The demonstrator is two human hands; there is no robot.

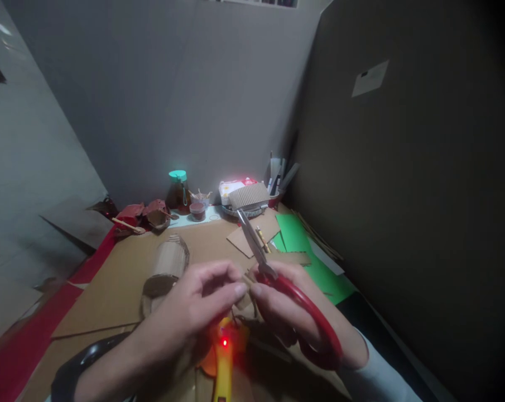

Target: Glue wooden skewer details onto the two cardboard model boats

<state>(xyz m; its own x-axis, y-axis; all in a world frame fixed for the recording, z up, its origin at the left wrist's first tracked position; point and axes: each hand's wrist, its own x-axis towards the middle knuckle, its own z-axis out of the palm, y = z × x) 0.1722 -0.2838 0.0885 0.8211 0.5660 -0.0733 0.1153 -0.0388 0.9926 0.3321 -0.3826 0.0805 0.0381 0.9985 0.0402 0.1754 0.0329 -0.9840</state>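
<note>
My right hand (292, 304) carries red-handled scissors (256, 240), the handle hanging over the hand and the blades together, pointing up and away. Its thumb and fingers also pinch a small strip of cardboard (248, 279). Facing it, my left hand (212, 296) has thumb and fingers closed on the other side of that strip. Just below both hands stands a yellow glue gun (224, 363) with a lit red light. A corrugated cardboard cylinder (168, 259) lies left of my left hand.
Cardboard sheets (105, 273) cover the table. Green paper (304, 251) lies at the right. Along the back stand a teal-lidded bottle (180, 192), a small cup (197, 211), a plate with corrugated cardboard (250, 195) and a pen holder (275, 192). Red cartons (130, 216) sit back left.
</note>
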